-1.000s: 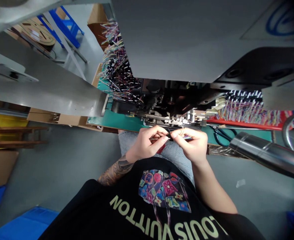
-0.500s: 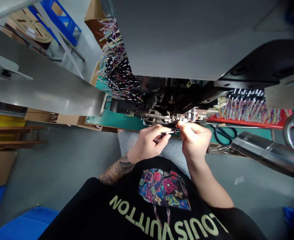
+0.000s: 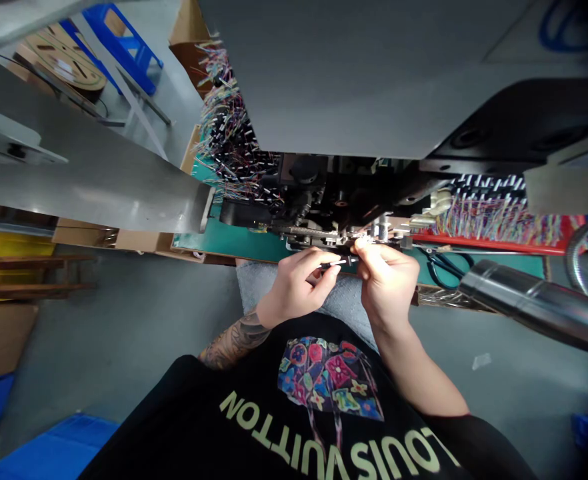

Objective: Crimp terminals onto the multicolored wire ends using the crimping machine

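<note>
- Two bare hands of mine are close together near the front edge of the flat green tabletop (image 3: 244, 245).
- My left hand (image 3: 297, 287) is pinching a thin black cable with a white end (image 3: 339, 263) between thumb and forefinger, by that front edge, the white end towards my right hand.
- My right hand (image 3: 391, 283) is curled, thumb and forefinger by the small silvery machine parts (image 3: 319, 233); I cannot tell what, if anything, they grip.
- Above hangs a smooth grey metal housing (image 3: 344, 80) bearing part of a round blue logo (image 3: 569, 27), too dim to read.
- Towards the tabletop's right end, a red tray (image 3: 474, 245) sits behind a hand tool with dark looped handles (image 3: 454, 269).
- Near its left end lies a heap of black cables with multicoloured wires (image 3: 229, 137).
- My black T-shirt (image 3: 199, 420) reads LOUIS VUITTON in pale capitals, upside down, beside a colourful flowered print (image 3: 329, 380).
</note>
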### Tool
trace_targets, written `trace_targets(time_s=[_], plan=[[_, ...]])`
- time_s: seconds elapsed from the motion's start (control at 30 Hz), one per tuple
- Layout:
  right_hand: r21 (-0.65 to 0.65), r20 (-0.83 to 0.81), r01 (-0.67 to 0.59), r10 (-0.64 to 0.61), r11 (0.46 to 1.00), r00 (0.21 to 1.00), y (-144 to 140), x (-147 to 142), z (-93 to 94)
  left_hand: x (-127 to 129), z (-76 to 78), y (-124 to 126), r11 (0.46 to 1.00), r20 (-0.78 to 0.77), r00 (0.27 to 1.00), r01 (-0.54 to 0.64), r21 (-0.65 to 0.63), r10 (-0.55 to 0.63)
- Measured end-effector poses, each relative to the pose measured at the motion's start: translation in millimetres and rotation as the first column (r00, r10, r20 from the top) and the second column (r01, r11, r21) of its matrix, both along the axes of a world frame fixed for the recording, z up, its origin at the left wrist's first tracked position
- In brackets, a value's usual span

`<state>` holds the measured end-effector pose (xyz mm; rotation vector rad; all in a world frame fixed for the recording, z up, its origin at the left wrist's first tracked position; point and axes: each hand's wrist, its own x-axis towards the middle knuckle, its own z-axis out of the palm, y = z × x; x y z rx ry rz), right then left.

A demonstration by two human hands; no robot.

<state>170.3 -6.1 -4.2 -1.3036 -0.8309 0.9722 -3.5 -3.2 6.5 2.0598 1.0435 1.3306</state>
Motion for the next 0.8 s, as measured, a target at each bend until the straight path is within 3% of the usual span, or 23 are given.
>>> trace_targets(time_s=[0.27,0.33,0.4,0.47,0.53,0.63,0.7,0.8], plan=[[0.054,0.203,0.021,-0.032,0.998,0.979,-4,0,-1.1,2,-5.3,2,0.998,-0.066,0.997,-0.03,0.048,0.033],[0.095,0.216,-0.039,0.018,0.995,0.976,-8,6,-3.7,-2,-4.8,2,1.0,-0.01,1.0,0.009,-0.005,-0.009],[0.154,0.158,-0.177,0.153,0.972,0.975,-13,16,-7.0,-9,-5.0,2,0.983,0.11,0.987,0.13,-0.132,-0.116],[0.192,0.075,-0.302,0.293,0.934,0.953,-17,26,-9.8,-17,-7.7,2,0.902,0.306,0.923,0.324,-0.285,-0.235],[0.164,0.05,-0.405,0.402,0.9,0.914,-19,30,-11.6,-22,-14.0,2,0.765,0.542,0.79,0.529,-0.367,-0.286],[0.096,0.119,-0.57,0.559,0.816,0.821,-22,24,-13.1,-21,-27.2,0,0.623,0.779,0.594,0.692,-0.366,-0.202],[0.083,0.156,-0.644,0.629,0.76,0.762,-23,15,-13.5,-17,-33.8,-1,0.594,0.828,0.541,0.717,-0.365,-0.145],[0.074,0.17,-0.695,0.677,0.716,0.716,-23,15,-11.1,-15,-36.4,-3,0.613,0.763,0.621,0.678,-0.406,-0.182]])
